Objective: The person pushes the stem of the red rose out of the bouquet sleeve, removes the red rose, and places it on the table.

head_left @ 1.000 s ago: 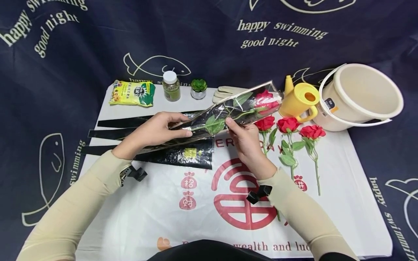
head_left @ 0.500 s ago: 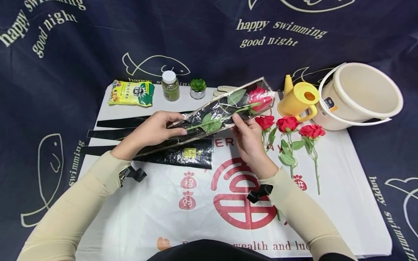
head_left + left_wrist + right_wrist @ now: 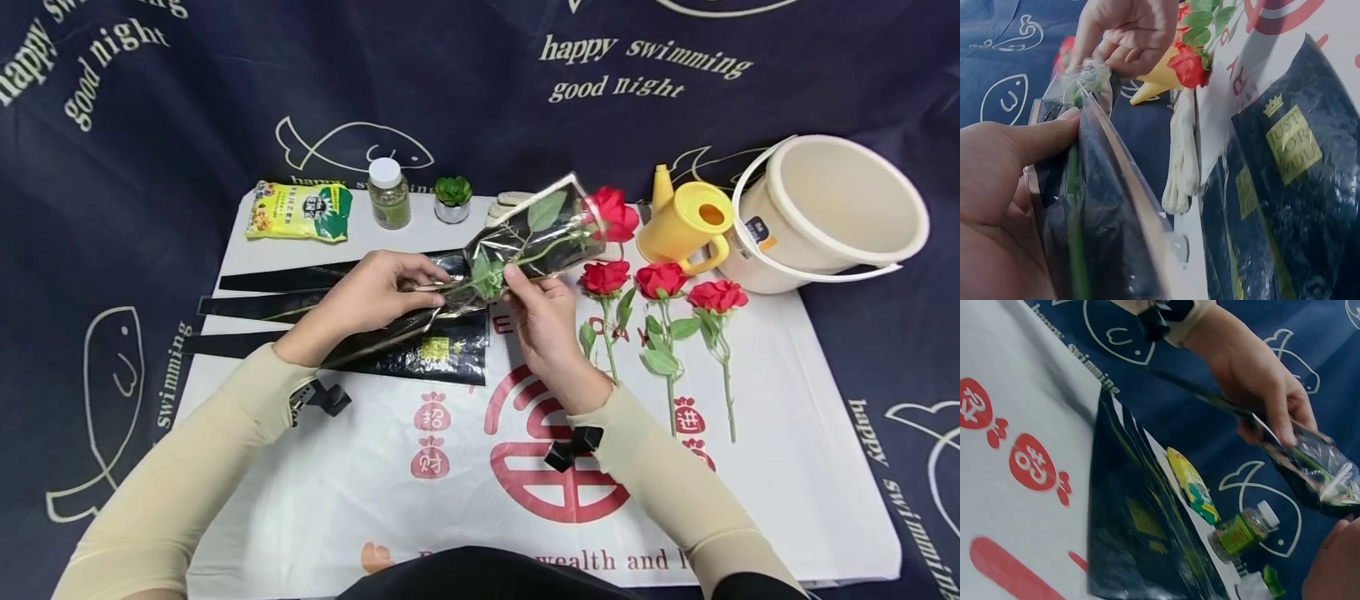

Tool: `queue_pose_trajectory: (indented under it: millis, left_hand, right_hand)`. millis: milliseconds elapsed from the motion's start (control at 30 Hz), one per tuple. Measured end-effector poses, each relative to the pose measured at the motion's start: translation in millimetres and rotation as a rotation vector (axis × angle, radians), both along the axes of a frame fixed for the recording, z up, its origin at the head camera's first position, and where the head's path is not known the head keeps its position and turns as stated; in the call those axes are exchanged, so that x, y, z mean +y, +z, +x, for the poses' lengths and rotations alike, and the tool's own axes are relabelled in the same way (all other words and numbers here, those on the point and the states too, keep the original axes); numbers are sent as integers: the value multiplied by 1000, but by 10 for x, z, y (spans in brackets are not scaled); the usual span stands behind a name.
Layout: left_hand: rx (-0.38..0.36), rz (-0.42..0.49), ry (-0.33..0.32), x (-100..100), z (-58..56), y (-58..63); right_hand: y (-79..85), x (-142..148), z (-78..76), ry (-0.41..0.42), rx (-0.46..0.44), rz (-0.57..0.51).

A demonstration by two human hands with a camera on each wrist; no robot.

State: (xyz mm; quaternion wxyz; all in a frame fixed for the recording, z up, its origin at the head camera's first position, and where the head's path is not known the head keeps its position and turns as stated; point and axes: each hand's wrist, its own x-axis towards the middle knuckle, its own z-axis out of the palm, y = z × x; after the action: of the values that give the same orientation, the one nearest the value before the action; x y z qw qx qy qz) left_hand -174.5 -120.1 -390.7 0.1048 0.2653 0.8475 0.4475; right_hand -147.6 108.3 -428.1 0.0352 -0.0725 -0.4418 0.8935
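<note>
A red artificial rose (image 3: 611, 214) lies in a clear-fronted black flower sleeve (image 3: 491, 244), its bloom sticking out past the wide mouth. My left hand (image 3: 378, 287) grips the narrow part of the sleeve, with the green stem (image 3: 1074, 178) running under its thumb in the left wrist view. Farther up, my right hand (image 3: 546, 325) pinches the sleeve near a leaf, thumb on top. The plastic bunches between the hands. Below them lie several flat black sleeves (image 3: 450, 367) with gold labels. Three more roses (image 3: 660, 281) lie on the table at right.
Along the back of the white-covered table (image 3: 337, 500) stand a yellow packet (image 3: 300, 212), a white-capped jar (image 3: 390, 200), a small potted succulent (image 3: 453, 196) and pale gloves (image 3: 506, 204). At the right back are a yellow watering can (image 3: 686, 221) and a beige bucket (image 3: 783, 229).
The bloom, inside the sleeve before, now protrudes from its mouth. The sleeve has crumpled and its open end has shifted left. My right hand has moved slightly left and down.
</note>
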Motion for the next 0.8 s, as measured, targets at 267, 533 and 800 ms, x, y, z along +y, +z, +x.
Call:
queue_pose_trajectory:
  millis: [267,533,800]
  left_hand:
    - [-15,23,2,24,-5,20]
    - [-54,-41,-22,-115,3,22]
    - [-63,-113,16,-276,-16,31]
  right_hand:
    - [29,-105,56,29,-36,68]
    - [62,63,-12,46,-61,97]
    - [74,271,-102,40,-52,39]
